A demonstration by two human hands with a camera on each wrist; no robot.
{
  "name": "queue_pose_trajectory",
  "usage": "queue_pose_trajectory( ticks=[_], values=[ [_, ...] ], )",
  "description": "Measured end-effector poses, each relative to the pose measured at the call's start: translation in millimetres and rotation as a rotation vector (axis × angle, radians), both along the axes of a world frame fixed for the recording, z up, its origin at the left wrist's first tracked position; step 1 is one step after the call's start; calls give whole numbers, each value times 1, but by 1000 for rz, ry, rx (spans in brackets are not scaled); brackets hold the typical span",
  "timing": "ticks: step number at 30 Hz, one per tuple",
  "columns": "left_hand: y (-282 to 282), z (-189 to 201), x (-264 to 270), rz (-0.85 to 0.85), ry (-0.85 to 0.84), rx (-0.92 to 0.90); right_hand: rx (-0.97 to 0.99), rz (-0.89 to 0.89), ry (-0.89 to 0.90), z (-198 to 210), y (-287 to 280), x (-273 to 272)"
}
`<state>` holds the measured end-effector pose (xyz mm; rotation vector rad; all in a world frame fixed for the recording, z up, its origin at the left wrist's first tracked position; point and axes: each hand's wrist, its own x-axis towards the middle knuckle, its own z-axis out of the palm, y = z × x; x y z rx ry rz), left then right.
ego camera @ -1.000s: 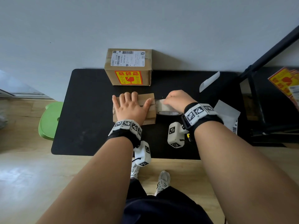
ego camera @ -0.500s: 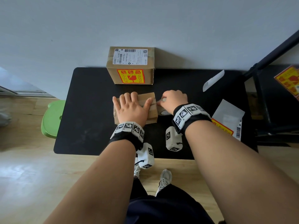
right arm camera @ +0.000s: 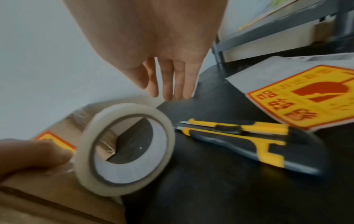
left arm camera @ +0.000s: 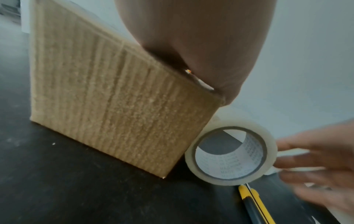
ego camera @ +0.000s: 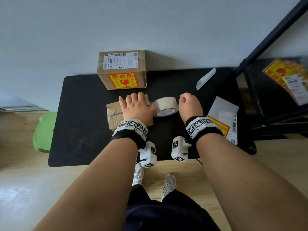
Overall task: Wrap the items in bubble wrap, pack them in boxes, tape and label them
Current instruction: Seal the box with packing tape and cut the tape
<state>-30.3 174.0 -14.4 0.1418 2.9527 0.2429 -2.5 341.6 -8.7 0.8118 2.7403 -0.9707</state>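
Observation:
A small cardboard box (ego camera: 115, 114) lies on the black table (ego camera: 83, 122). My left hand (ego camera: 136, 109) rests flat on its top, and the thumb (right arm camera: 32, 151) presses clear tape down at the box's right edge. The tape roll (ego camera: 165, 105) stands on edge right beside that box edge, seen also in the left wrist view (left arm camera: 239, 122) and the right wrist view (right arm camera: 84, 151). My right hand (ego camera: 190, 105) hovers just right of the roll with its fingers (right arm camera: 168, 84) hanging loose and holding nothing. A yellow and black utility knife (right arm camera: 249, 141) lies on the table under that hand.
A taped box (ego camera: 123, 70) with a shipping label and a fragile sticker stands at the back by the wall. Label sheets (ego camera: 221, 117) lie at the right, a white backing strip (ego camera: 205, 79) further back. A black rack (ego camera: 266, 97) with stickers (ego camera: 290, 77) stands right, a green stool (ego camera: 45, 132) left.
My right hand has moved right, away from the box, and has let go of the tape roll, which now stands in plain view. My left hand has stayed on the box.

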Motion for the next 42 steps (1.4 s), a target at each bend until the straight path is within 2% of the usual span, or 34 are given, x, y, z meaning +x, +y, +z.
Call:
queue_pose_trajectory(
  ticks=[6, 11, 19, 24, 28, 30, 33, 36, 42],
  values=[
    [10, -4, 1, 61, 41, -14, -7, -41, -209, -16, 17, 27],
    [10, -11, -1, 57, 92, -16, 111, 9, -346, -34, 20, 38],
    [11, -14, -1, 46, 89, -17, 181, 75, -439, -41, 17, 33],
    [11, -10, 1, 58, 55, -15, 86, -55, -372, -29, 17, 33],
    [9, -5, 0, 35, 11, 6, -76, -165, -207, -6, 19, 30],
    [4, -3, -2, 32, -16, 48, -173, -149, -92, 8, 14, 30],
    [-4, 1, -4, 51, -32, 215, -279, -92, 6, 22, 1, 27],
    [-13, 6, 4, 41, -21, 277, -360, -12, -18, 32, -14, 26],
    [-27, 6, 25, -17, -60, 133, -360, 124, -171, 33, -40, 32]
  ],
)
